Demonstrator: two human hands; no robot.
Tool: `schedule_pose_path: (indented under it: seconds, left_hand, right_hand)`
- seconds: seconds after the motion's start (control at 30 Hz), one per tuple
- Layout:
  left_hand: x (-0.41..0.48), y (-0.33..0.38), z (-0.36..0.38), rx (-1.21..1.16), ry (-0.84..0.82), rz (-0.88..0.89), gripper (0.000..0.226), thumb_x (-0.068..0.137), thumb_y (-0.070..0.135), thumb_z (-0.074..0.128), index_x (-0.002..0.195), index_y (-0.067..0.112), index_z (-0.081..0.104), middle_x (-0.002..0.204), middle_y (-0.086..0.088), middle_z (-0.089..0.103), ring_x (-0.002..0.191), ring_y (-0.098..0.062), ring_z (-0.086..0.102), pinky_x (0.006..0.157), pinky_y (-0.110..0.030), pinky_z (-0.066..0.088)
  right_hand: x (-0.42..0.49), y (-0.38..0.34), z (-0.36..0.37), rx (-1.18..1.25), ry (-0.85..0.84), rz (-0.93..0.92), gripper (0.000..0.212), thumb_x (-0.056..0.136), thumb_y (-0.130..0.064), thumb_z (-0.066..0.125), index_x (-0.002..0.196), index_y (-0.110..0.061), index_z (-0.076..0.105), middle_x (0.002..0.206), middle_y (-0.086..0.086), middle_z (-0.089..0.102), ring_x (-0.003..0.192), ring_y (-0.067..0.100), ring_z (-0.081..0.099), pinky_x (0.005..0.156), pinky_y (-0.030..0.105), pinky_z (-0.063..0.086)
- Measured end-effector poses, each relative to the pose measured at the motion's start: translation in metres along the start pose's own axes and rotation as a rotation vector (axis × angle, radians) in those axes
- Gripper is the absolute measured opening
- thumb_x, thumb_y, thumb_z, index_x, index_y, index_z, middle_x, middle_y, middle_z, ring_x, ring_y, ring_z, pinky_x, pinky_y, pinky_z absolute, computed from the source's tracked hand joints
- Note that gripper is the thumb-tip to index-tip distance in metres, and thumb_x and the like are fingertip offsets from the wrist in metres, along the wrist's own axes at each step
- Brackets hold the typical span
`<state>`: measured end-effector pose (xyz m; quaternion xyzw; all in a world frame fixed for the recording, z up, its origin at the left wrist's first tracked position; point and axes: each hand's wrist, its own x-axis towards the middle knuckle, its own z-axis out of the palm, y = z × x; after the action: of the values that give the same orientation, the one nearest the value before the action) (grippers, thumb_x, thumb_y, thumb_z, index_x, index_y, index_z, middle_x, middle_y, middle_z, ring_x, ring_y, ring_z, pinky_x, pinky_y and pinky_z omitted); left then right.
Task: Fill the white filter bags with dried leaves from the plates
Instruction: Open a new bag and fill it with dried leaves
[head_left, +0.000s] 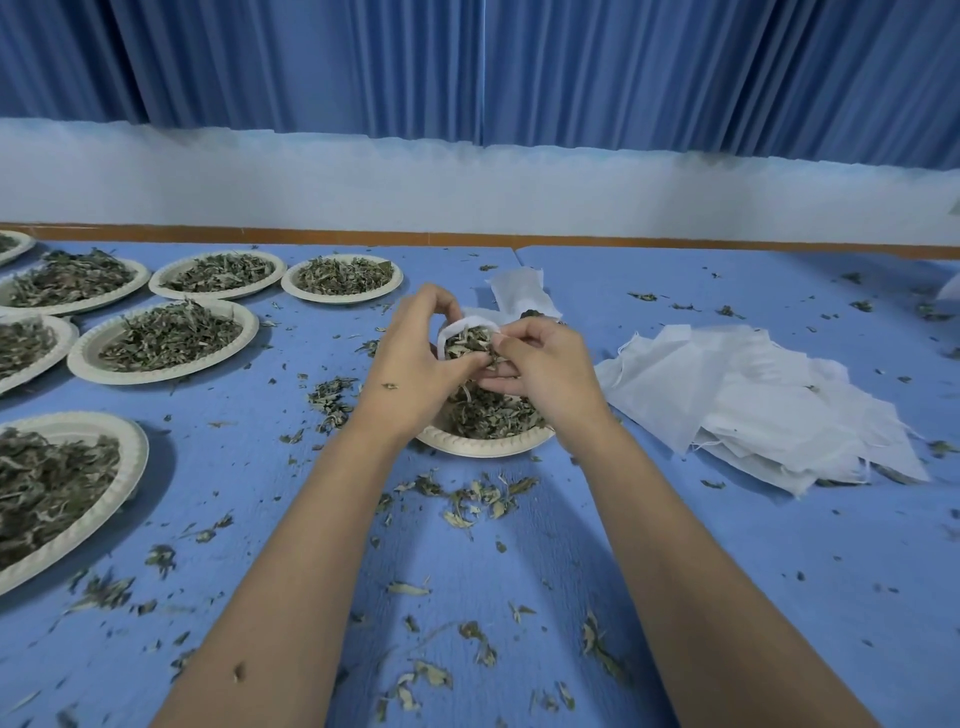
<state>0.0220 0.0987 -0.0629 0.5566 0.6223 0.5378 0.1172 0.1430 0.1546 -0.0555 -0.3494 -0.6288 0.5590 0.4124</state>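
Presently left hand (415, 358) grips the rim of a white filter bag (470, 332), mouth up, mid-worktop above a plate (483, 441); right hand (540, 364) pinches dried leaves (470, 345) into it. Bag judged light, limp, tearable: hold by rim; leaves brittle, shedding. Blue worktop (727, 545) crumb-strewn; spare bags (753, 395) toward right edge; blue curtain (467, 67) behind.

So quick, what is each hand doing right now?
Left hand: closed on the rim of the white filter bag, holding it open.
Right hand: fingers pinched on dried leaves at the bag's mouth.
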Motion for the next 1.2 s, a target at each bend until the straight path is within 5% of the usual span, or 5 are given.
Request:
schedule_pose_path:
  seconds: [0.37, 0.5, 0.73, 0.87, 1.2]
  left_hand:
    - [0.001, 0.003, 0.01, 0.16, 0.275, -0.075, 0.027, 0.074, -0.001, 0.065, 0.085, 0.022, 0.059, 0.094, 0.004, 0.047, 0.072, -0.001, 0.047, 0.058, -0.008, 0.036]
    - [-0.003, 0.0, 0.012, 0.345, 0.273, -0.091, 0.028, 0.074, -0.004, 0.061, 0.09, 0.019, 0.057, 0.095, 0.001, 0.043, 0.068, -0.015, 0.042, 0.053, -0.03, 0.032]
    - [0.001, 0.004, 0.008, 0.132, 0.087, -0.061, 0.029, 0.077, 0.011, 0.072, 0.099, 0.023, 0.059, 0.102, 0.002, 0.048, 0.078, -0.006, 0.052, 0.068, -0.01, 0.041]
    - [0.003, 0.008, 0.001, -0.027, -0.13, -0.166, 0.028, 0.085, 0.016, 0.063, 0.105, 0.035, 0.057, 0.113, 0.002, 0.045, 0.082, -0.017, 0.057, 0.07, -0.029, 0.048]
    - [0.001, 0.002, 0.003, 0.219, 0.176, -0.118, 0.016, 0.081, 0.01, 0.065, 0.081, 0.025, 0.062, 0.096, 0.002, 0.052, 0.07, -0.006, 0.047, 0.055, -0.02, 0.035]
  right_hand:
    - [-0.004, 0.0, 0.004, -0.665, 0.087, -0.268, 0.012, 0.087, -0.021, 0.06, 0.076, -0.025, 0.061, 0.071, -0.011, 0.061, 0.074, 0.015, 0.059, 0.069, 0.034, 0.048]
    - [-0.007, -0.003, 0.0, -0.547, -0.071, -0.218, 0.01, 0.082, -0.016, 0.065, 0.073, -0.015, 0.065, 0.063, -0.002, 0.059, 0.055, 0.006, 0.048, 0.057, 0.022, 0.038]
    - [0.0, 0.002, -0.008, -0.379, 0.094, -0.15, 0.012, 0.087, -0.013, 0.062, 0.075, -0.017, 0.065, 0.07, 0.0, 0.063, 0.071, 0.02, 0.065, 0.078, 0.044, 0.054]
    - [0.003, 0.004, -0.01, -0.264, 0.107, -0.083, 0.008, 0.091, -0.011, 0.056, 0.087, -0.011, 0.064, 0.071, 0.0, 0.062, 0.062, 0.016, 0.066, 0.066, 0.031, 0.059]
    - [-0.004, 0.001, 0.0, -0.398, -0.055, -0.147, 0.015, 0.089, -0.013, 0.06, 0.075, -0.019, 0.061, 0.072, -0.003, 0.063, 0.075, 0.02, 0.063, 0.084, 0.047, 0.052]
